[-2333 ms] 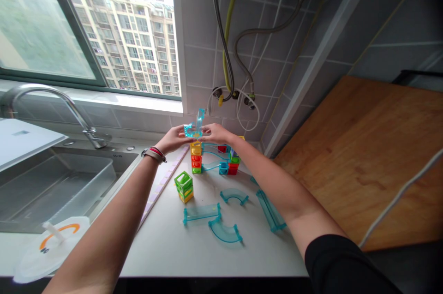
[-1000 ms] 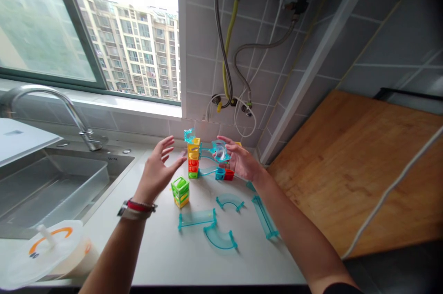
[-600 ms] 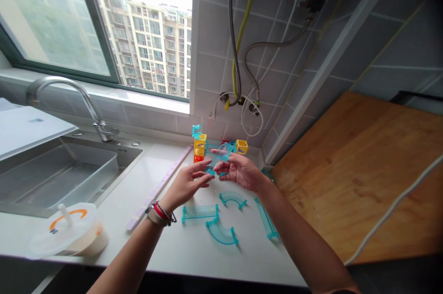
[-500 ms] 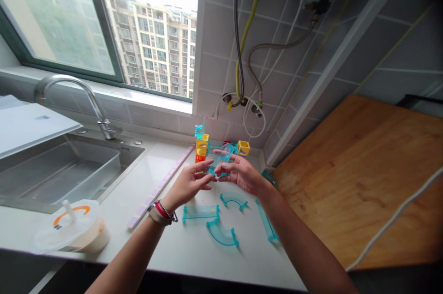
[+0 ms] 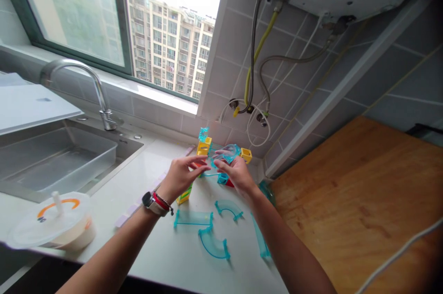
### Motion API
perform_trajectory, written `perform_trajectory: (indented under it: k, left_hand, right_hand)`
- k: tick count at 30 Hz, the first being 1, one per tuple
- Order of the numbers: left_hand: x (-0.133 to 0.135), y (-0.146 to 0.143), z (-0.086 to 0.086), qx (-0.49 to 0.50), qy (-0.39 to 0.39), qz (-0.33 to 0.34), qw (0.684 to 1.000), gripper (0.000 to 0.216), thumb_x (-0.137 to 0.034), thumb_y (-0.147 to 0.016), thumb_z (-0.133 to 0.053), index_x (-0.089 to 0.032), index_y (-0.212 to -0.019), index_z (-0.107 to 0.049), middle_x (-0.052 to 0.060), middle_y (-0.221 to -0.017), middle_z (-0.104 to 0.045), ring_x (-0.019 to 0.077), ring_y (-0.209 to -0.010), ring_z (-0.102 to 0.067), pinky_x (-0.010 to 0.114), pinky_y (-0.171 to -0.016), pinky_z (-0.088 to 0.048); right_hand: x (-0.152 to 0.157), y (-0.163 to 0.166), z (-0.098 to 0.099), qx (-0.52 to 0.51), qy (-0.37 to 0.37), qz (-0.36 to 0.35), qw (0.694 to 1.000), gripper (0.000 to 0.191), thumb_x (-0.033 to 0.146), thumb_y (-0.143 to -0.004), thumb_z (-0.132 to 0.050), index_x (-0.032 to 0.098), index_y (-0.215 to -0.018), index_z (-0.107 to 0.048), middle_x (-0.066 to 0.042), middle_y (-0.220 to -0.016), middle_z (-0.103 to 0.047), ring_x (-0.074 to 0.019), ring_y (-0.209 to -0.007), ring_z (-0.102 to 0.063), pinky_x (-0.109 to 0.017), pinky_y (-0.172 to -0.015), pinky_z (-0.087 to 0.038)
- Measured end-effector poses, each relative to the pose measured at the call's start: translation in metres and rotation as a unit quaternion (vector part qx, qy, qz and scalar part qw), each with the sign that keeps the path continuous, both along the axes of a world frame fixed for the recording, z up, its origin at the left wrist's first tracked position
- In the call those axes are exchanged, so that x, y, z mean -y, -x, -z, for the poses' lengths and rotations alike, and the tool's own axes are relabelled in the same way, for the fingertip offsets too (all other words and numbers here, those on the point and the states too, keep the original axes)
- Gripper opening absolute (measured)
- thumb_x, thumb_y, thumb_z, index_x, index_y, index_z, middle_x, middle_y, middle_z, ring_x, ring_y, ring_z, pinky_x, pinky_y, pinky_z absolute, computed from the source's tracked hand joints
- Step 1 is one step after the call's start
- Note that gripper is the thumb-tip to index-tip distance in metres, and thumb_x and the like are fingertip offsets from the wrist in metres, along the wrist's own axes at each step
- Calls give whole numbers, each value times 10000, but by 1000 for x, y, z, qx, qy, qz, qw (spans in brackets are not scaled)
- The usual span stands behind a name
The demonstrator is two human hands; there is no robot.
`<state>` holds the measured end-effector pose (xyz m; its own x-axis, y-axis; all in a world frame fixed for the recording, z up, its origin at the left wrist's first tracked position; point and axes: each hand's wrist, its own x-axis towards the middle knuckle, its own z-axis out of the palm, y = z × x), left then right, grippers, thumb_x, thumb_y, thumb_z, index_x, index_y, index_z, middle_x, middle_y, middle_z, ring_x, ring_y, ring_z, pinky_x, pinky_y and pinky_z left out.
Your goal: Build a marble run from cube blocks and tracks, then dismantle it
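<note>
Head view. Right grip [image 5: 237, 175], a bare hand, is closed on a clear teal track piece [image 5: 225, 153]. The piece is held up off the bench [image 5: 166, 255], just in front of the block tower [image 5: 203, 147]. Left grip [image 5: 182, 175] sits close beside, fingers [image 5: 200, 160] stretched toward the piece's left end, tips at its edge. Cannot tell whether it pinches or lies loose. Watch [image 5: 149, 200] on the left wrist. Tower stands at the back of the bench near the tiled wall, yellow blocks uppermost, capped by a small teal part [image 5: 203, 133]. A yellow block [image 5: 246, 154] shows just right of the held piece. A green-yellow block [image 5: 184, 195] is half hidden by the left wrist. Loose teal tracks lie flat nearer the person: a straight [image 5: 192, 218], a big curve [image 5: 212, 244], a small curve [image 5: 228, 206], and a long straight [image 5: 259, 238] beside the right forearm. Lidded cup [image 5: 51, 222] at the front left, with sink [image 5: 51, 165] and tap [image 5: 90, 86] beyond it. Wooden board [image 5: 363, 201] on the right.
</note>
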<state>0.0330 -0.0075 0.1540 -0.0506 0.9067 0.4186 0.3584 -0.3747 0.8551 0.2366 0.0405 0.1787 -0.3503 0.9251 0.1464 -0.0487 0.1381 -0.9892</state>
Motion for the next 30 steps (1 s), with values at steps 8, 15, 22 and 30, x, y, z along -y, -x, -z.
perform_trajectory:
  k: [8, 15, 22, 30]
  left_hand:
    - [-97, 50, 7, 64, 26, 36, 997, 870, -483, -678, -883, -148, -1432, -606, 216, -1413, -656, 363, -1225, -682, 568, -1073, -525]
    - [-134, 40, 5, 90, 27, 199, 976, 806, -432, -663, -913, -127, -1364, -657, 192, -1313, -723, 347, -1222, -683, 535, -1075, -525]
    - [-139, 46, 10, 84, 32, 204, 975, 604, -436, -683, -910, -113, -1172, -766, 143, -1153, -792, 337, -1169, -706, 502, -1100, -504]
    - [-145, 48, 6, 91, 58, 223, 969, 703, -457, -637, -936, -111, -1219, -749, 154, -1148, -794, 337, -1120, -731, 521, -1068, -530]
  right_hand:
    - [-106, 28, -11, 130, -205, 41, 969, 581, 589, -808, -748, 189, -1228, -706, -101, -1090, -776, -258, -998, -720, -403, -931, -566]
    - [-117, 38, -3, 177, -216, -14, 960, 541, 536, -800, -797, 207, -1224, -731, -102, -1142, -780, -262, -1040, -727, -384, -929, -581]
    - [-121, 35, 5, 178, -190, -15, 965, 529, 526, -774, -821, 186, -1174, -755, -115, -1156, -785, -279, -1043, -747, -417, -954, -591]
    - [-117, 34, 6, 192, -210, 3, 959, 530, 481, -762, -841, 189, -1191, -735, -113, -1161, -785, -282, -1065, -750, -420, -946, -596]
